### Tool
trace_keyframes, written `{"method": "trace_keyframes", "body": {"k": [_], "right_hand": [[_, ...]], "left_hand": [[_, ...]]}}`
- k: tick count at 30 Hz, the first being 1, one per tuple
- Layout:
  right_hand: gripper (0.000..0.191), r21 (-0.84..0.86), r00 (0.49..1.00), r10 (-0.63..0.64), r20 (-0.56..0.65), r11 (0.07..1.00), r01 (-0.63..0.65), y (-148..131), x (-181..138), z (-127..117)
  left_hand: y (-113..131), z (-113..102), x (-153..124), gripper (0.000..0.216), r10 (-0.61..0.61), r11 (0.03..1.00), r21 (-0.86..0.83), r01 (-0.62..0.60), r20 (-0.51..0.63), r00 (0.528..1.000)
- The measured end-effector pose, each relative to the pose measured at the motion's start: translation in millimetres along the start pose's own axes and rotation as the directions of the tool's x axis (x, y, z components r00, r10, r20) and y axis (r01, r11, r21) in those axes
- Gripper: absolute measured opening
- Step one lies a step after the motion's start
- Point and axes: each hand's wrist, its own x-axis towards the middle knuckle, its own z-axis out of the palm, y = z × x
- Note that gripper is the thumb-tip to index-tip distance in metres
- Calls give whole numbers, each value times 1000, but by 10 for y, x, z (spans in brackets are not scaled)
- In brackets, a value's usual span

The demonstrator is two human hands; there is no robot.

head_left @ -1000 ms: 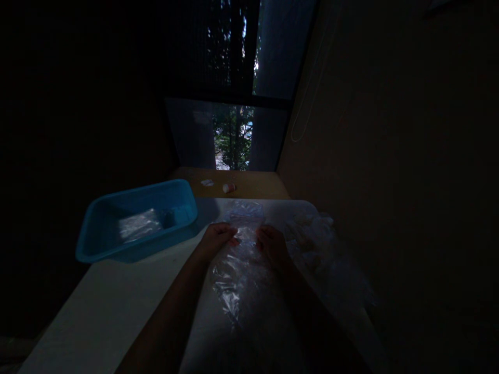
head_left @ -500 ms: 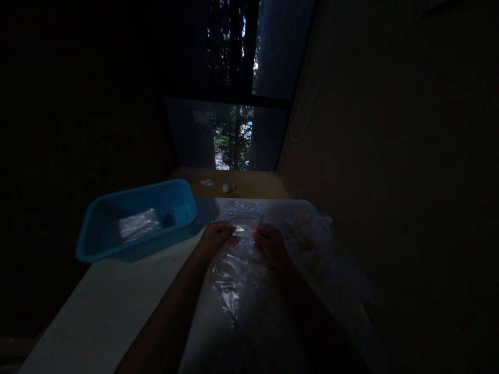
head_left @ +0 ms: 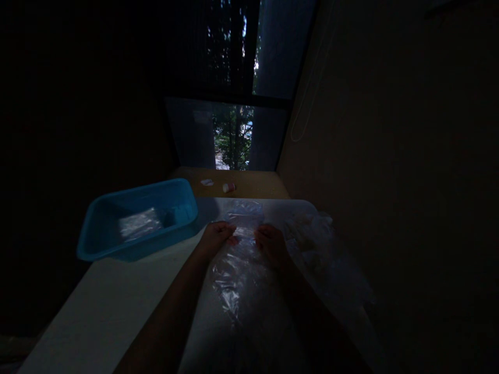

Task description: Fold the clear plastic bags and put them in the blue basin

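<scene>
Between my two hands a clear plastic bag (head_left: 245,232) is held by its sides over the white table (head_left: 105,306). My left hand (head_left: 217,236) pinches its left edge, thumb on top. On the opposite edge, my right hand (head_left: 270,240) has its fingers closed on the plastic. More crinkled clear plastic (head_left: 230,285) lies below the hands, towards me; the dim light hides whether it is the same bag. Another flat piece of clear plastic (head_left: 247,208) shows just beyond the fingers.
A blue plastic tub (head_left: 136,246) stands at the left with a shiny clear packet (head_left: 139,224) inside. Crumpled plastic bags (head_left: 315,244) lie at the right, near the wall. On the window ledge are a small bottle (head_left: 229,188) lying on its side and a white scrap (head_left: 207,182).
The plastic between my hands has shifted slightly and its bright reflection has faded. My hands have stayed almost in place.
</scene>
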Motion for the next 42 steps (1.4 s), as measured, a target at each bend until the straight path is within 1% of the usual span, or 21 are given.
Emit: {"method": "trace_keyframes", "body": {"k": [4, 8, 14, 21, 28, 35, 42], "right_hand": [[21, 4, 1000, -23, 8, 1000, 23, 32, 9, -13], [22, -6, 1000, -18, 21, 1000, 18, 40, 10, -22], [23, 21, 1000, -26, 2, 999, 26, 82, 26, -13], [24, 13, 999, -44, -14, 999, 44, 33, 7, -14], [22, 21, 999, -20, -35, 1000, 20, 53, 14, -12], [23, 49, 999, 8, -50, 999, -5, -11, -10, -1], [23, 61, 998, 28, -59, 998, -24, -8, -8, 5]], "left_hand": [[11, 2, -12, 32, -2, 1000, -10, 2, -2, 1000], [28, 12, -11, 32, 4, 1000, 2, -4, -11, 1000], [52, 28, 1, 32, 8, 1000, 22, -8, -13, 1000], [64, 30, -7, 32, 32, 997, 68, -31, -20, 999], [53, 35, 4, 30, 18, 999, 41, -17, -27, 999], [33, 33, 17, 29, 7, 999, 43, -6, -17, 1000], [25, 28, 13, 30, 19, 997, 79, -19, -7, 1000]]}}
